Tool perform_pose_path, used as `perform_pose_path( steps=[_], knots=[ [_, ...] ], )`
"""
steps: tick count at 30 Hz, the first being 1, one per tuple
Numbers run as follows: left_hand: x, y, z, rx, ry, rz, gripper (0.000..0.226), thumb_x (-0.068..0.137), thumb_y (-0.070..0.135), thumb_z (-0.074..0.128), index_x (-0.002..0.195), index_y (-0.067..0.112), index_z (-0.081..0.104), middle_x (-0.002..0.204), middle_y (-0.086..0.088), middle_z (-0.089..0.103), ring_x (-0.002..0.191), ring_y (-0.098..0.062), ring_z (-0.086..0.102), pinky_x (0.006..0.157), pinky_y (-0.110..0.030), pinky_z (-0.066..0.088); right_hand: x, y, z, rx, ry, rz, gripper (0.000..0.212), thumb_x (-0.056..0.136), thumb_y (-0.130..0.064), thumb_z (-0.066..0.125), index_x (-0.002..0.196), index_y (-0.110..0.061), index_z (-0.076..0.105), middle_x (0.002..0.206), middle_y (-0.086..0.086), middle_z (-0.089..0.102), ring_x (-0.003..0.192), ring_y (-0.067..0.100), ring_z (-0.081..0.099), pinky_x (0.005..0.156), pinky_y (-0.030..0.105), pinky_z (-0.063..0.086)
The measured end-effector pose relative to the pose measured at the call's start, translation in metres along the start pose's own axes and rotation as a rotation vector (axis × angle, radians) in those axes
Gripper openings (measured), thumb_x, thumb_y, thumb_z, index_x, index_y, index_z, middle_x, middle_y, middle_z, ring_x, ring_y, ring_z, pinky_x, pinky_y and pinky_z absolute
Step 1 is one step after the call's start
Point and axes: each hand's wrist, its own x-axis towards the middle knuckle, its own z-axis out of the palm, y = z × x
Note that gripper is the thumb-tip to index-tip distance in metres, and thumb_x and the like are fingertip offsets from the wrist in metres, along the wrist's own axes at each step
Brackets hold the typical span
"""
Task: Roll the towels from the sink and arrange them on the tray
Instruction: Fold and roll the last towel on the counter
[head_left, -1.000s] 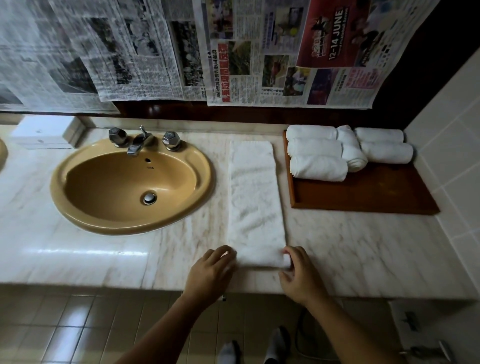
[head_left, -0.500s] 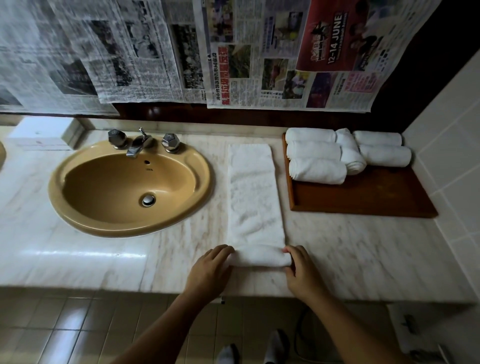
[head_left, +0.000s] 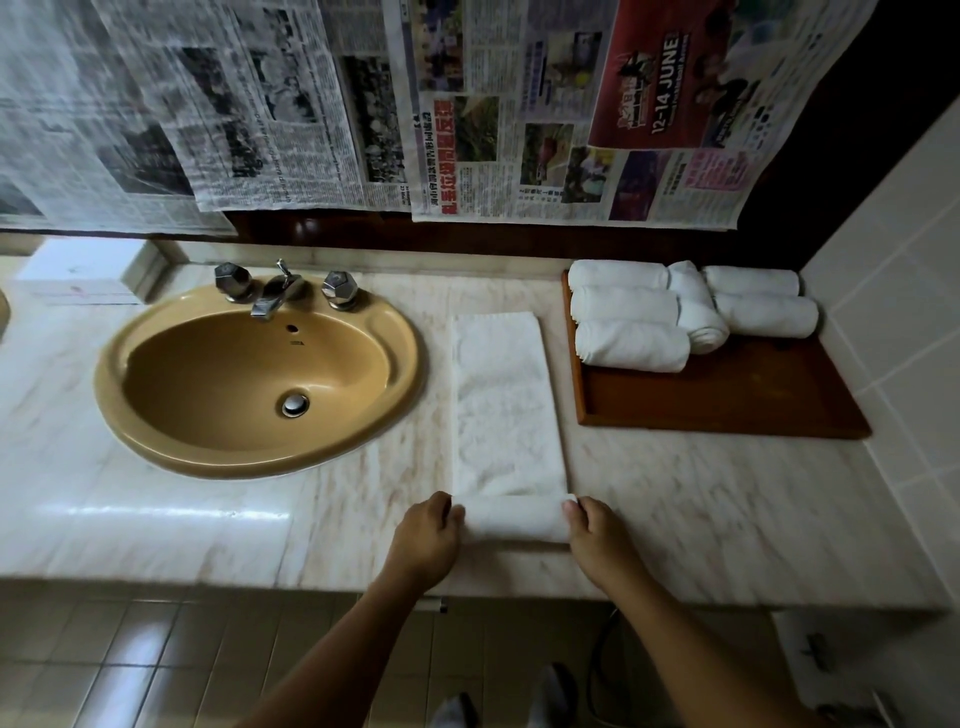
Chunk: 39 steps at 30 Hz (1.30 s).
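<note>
A white towel (head_left: 501, 405) lies folded lengthwise on the marble counter between the sink and the tray. Its near end is rolled into a short cylinder. My left hand (head_left: 426, 535) grips the left end of that roll and my right hand (head_left: 597, 535) grips the right end, fingers curled over it. The wooden tray (head_left: 727, 400) sits at the right against the wall. Several rolled white towels (head_left: 631, 345) lie in its far half. The tan sink (head_left: 260, 384) at the left holds no towels.
A chrome tap with two handles (head_left: 280, 291) stands behind the basin. Newspaper sheets (head_left: 467, 104) hang on the wall above. A white box (head_left: 83, 270) sits at the far left. The tiled wall (head_left: 893, 291) borders the tray on the right. The counter's front edge runs just below my hands.
The roll at the towel's near end has grown thicker and moved away from me, leaving less of the towel flat. Both hands have moved forward with it.
</note>
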Motion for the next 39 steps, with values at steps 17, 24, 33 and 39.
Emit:
perform_pose_path(
  steps=[17,24,33,39],
  knots=[
    [-0.015,-0.028,0.004,0.448,0.149,0.478,0.052,0.092,0.051,0.065,0.136,0.023,0.056,0.140,0.004,0.054,0.109,-0.016,0.057,0.087,-0.033,0.055,-0.004,0.031,-0.002,-0.119,0.058,-0.392,0.061,0.084,-0.018,0.075,0.138,-0.032,0.050,0.133,-0.010,0.045,0.120,0.010,0.049,0.097,0.024,0.049],
    [-0.014,-0.032,0.000,0.393,0.154,0.447,0.052,0.094,0.048,0.055,0.137,0.020,0.053,0.127,0.001,0.065,0.106,-0.020,0.062,0.082,-0.035,0.058,0.006,0.028,-0.008,-0.049,-0.008,-0.337,0.049,0.091,-0.009,0.067,0.134,-0.029,0.055,0.128,-0.011,0.049,0.121,0.012,0.052,0.099,0.027,0.051],
    [-0.007,-0.025,0.002,0.104,0.083,0.249,0.048,0.098,0.045,0.046,0.140,0.023,0.049,0.115,0.010,0.053,0.103,-0.012,0.050,0.089,-0.036,0.047,0.008,-0.002,-0.013,0.135,-0.170,-0.023,0.041,0.102,-0.040,0.052,0.141,-0.029,0.049,0.135,-0.006,0.054,0.117,0.010,0.053,0.096,0.031,0.046],
    [0.004,-0.014,0.005,0.067,0.113,0.090,0.049,0.096,0.057,0.026,0.101,0.020,0.057,0.096,0.002,0.054,0.090,-0.018,0.048,0.078,-0.035,0.038,0.008,-0.015,-0.008,0.073,-0.136,0.015,0.046,0.104,-0.054,0.038,0.137,-0.026,0.052,0.129,-0.004,0.060,0.114,0.014,0.057,0.096,0.035,0.047]
  ],
)
